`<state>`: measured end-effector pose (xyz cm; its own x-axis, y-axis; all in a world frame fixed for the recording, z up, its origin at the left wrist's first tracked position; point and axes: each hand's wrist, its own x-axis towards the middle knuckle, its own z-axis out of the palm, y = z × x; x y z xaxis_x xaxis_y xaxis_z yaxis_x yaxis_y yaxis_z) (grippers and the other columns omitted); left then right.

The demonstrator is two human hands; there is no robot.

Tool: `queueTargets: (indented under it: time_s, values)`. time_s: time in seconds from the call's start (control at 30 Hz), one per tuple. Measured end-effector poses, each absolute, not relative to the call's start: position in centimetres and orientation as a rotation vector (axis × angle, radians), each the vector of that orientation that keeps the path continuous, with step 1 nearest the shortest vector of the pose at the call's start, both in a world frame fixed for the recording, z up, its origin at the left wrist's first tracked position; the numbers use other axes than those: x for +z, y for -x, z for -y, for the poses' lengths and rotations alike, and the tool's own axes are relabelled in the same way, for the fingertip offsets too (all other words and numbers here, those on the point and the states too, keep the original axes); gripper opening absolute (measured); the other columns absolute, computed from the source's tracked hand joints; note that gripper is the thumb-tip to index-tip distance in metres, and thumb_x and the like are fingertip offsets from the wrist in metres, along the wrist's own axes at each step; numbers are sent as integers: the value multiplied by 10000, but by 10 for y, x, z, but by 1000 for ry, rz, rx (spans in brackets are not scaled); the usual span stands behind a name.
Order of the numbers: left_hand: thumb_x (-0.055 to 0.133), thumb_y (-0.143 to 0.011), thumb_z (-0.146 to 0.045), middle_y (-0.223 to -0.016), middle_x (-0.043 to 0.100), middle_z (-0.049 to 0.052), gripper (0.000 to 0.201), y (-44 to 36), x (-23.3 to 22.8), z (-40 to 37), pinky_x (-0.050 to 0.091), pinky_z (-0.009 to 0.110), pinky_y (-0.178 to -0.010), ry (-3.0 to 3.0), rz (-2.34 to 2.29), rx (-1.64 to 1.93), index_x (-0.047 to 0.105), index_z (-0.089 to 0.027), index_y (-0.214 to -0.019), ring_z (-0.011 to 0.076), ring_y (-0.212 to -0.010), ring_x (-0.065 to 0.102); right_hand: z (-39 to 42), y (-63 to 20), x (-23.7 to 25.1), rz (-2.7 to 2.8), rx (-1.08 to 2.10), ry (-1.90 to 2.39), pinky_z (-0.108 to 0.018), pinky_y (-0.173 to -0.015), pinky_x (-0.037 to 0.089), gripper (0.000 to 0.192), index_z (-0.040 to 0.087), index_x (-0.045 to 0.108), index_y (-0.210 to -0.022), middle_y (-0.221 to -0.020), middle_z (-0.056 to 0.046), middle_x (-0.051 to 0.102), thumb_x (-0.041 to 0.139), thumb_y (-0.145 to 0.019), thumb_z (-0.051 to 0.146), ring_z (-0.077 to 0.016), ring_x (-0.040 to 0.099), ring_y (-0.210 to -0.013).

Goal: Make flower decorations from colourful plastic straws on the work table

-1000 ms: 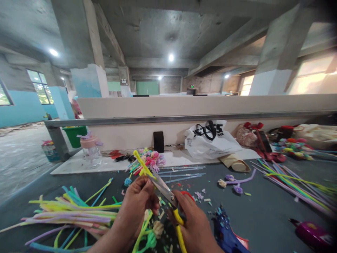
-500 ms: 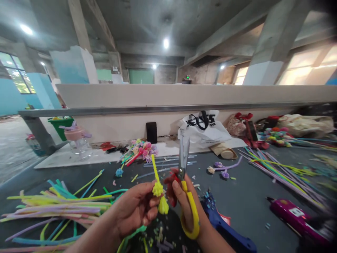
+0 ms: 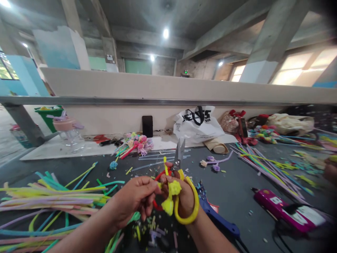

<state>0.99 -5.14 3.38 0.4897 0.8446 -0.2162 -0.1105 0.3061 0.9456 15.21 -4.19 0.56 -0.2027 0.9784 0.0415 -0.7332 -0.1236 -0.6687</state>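
My left hand (image 3: pixel 133 200) pinches a yellow pipe-cleaner flower (image 3: pixel 170 193), its stem sticking up and its fuzzy head hanging down between both hands. My right hand (image 3: pixel 183 198) grips scissors (image 3: pixel 181 177) with red and yellow handles, the steel blades pointing straight up and slightly apart. The two hands touch over the dark table (image 3: pixel 237 189), just above a scatter of cut scraps (image 3: pixel 155 233).
A pile of coloured pipe cleaners (image 3: pixel 50 202) lies at left, another bundle (image 3: pixel 263 163) at right. A blue glue gun (image 3: pixel 218 218) and a magenta one (image 3: pixel 279 209) lie near my right arm. A white bag (image 3: pixel 197 123), phone (image 3: pixel 147 125), jar (image 3: pixel 67 131) and finished flowers (image 3: pixel 137 142) stand farther back.
The scissors left the yellow stem and swung upright. My hands have come together, with the yellow flower now pressed against the scissor handles. The camera turned left and downward.
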Motion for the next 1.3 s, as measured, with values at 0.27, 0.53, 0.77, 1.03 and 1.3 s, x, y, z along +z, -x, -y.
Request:
queueTargets:
  time_s: [0.27,0.53,0.77,1.03,1.3]
  values:
    - [576,-715,-402,-310,420,-72,243,-10,47,59,221,126,-297,-1180,-952,929,535,-163,-723,42,-258,302,40,-160,8,637,1764,305,-115,-346,264,144,186,546,-846,-644,19,500,512,-712,146,-17,243,-376]
    - [540,-744,-372,-331,425,-73,210,-3,49,53,240,123,-342,-1288,-1024,984,542,-163,-742,33,-289,304,36,-161,-2,510,1830,231,-97,-374,298,202,173,540,-919,-674,-3,487,481,-732,122,-15,298,-412]
    - [577,-707,-346,-422,451,-64,184,-2,41,44,289,150,-357,-1452,-1044,864,563,-166,-740,60,-336,381,34,-161,-2,431,1853,209,-99,-368,312,202,165,534,-921,-684,-5,485,464,-744,98,-28,300,-420]
    - [539,-714,-308,-535,474,-46,144,-6,38,46,291,177,-390,-1593,-1073,854,538,-164,-699,68,-389,377,34,-156,-5,521,1835,292,-105,-340,285,212,160,550,-915,-632,-2,535,515,-710,122,-15,310,-372]
    - [516,-697,-160,-655,529,-15,72,-1,54,58,329,221,-579,-2083,-1239,806,552,-164,-634,117,-632,460,24,-153,-18,520,1759,731,-190,-384,376,89,139,551,-569,-485,10,555,636,-582,163,-74,454,-366]
